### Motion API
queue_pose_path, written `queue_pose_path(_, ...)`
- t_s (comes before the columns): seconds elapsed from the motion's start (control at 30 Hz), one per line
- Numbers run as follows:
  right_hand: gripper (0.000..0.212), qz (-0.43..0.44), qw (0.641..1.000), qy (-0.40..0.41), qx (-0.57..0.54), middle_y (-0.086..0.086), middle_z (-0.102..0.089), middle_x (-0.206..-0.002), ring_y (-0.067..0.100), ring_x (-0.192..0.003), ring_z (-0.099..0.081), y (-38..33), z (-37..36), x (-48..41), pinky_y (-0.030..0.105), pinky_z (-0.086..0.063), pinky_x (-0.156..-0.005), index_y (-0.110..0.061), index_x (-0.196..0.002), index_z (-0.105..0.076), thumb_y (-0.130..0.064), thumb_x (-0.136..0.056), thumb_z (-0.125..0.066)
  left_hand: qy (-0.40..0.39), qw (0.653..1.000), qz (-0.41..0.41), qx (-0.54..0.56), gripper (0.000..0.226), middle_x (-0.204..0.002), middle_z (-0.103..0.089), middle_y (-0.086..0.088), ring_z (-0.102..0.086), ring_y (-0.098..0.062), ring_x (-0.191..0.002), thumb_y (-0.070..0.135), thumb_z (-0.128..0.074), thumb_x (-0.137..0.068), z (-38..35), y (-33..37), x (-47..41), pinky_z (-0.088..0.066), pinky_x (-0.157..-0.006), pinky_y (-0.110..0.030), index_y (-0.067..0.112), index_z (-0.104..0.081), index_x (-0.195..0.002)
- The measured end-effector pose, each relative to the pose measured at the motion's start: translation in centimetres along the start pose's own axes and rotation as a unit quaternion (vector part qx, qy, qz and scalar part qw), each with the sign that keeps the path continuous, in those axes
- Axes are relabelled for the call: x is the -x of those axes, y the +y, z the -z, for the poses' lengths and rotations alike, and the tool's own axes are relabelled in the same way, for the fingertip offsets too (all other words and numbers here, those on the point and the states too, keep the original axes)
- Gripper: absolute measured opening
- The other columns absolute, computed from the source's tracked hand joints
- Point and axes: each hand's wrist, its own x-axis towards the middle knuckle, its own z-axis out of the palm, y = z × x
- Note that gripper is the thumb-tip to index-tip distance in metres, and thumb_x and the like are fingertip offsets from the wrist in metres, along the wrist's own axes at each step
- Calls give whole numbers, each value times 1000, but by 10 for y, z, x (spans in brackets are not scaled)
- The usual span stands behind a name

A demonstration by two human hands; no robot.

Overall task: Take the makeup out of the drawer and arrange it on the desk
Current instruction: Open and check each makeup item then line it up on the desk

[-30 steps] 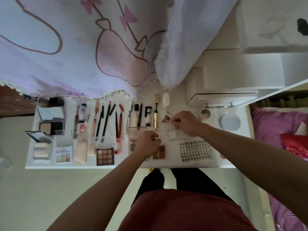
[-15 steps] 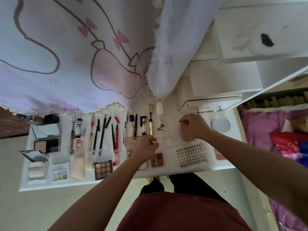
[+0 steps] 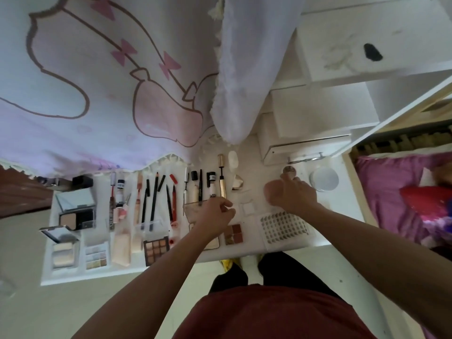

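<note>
Makeup lies in rows on the white desk (image 3: 329,217): open compacts (image 3: 76,212), pencils and liners (image 3: 154,199), a gold tube (image 3: 222,178), a brown palette (image 3: 156,249), a red-brown palette (image 3: 234,234) and a tray of false lashes (image 3: 283,227). My left hand (image 3: 215,215) is curled with thumb and fingers pinched, over a palette with a raised clear lid (image 3: 192,208). My right hand (image 3: 291,195) is blurred; its fingertips touch a small round pot (image 3: 289,169) in front of the white drawer (image 3: 305,149). A small white square pad (image 3: 247,207) lies between my hands.
A white round jar (image 3: 323,178) stands right of the small pot. A pink printed curtain (image 3: 97,94) and a white fluffy cloth (image 3: 234,81) hang over the desk's back. A bed with pink bedding (image 3: 391,204) is on the right.
My right hand has left the spot by the white pad and moved right and back to the small round pot. My left hand has stayed over the clear-lidded palette.
</note>
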Motion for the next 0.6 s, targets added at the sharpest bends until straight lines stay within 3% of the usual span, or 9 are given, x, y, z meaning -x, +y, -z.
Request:
queue_pose_path(0.07,85,4,1000,-10,9,16,-51,-127,36,-114,-56,-6,-6,-4,43,-46,-92,-18,-138,-35,-56,-72,-74,16,1000,15,20,25,-100,-67,-2,-61,-10,-79,24,-63,-91,0,0,3,-36,-56,0,14,-62,-114)
queue_pose_path(0.23,76,19,999,-20,24,16,-49,-129,35,-110,-58,-9,-11,-9,39,-45,-88,-17,-132,-41,-48,-72,-74,33,998,27,44,28,-96,-66,-6,-65,-19,-85,21,-67,-87,-1,2,9,-57,-77,-33,11,-64,-113)
queue_pose_path(0.37,85,35,998,-47,2,17,-43,-132,36,-109,-57,-7,3,-10,40,-46,-90,-21,-134,-39,-56,-66,-75,59,996,24,63,23,-90,-68,-6,-63,-18,-77,21,-68,-86,-1,11,13,-56,-75,-35,14,-65,-108)
queue_pose_path(0.5,84,44,981,-42,-185,7,-52,-123,30,-102,-61,-3,32,-4,41,-53,-86,-28,-131,-47,-47,-60,-85,73,990,27,118,21,-87,-69,-10,-67,-24,-78,15,-68,-87,2,26,16,-57,-71,-37,11,-65,-107)
queue_pose_path(0.6,55,25,893,-135,-429,8,-58,-102,19,-77,-59,7,61,6,31,-53,-60,-14,-120,-57,-22,-73,-84,85,982,16,166,20,-86,-71,-12,-67,-21,-73,11,-66,-88,3,43,19,-56,-65,-33,6,-65,-107)
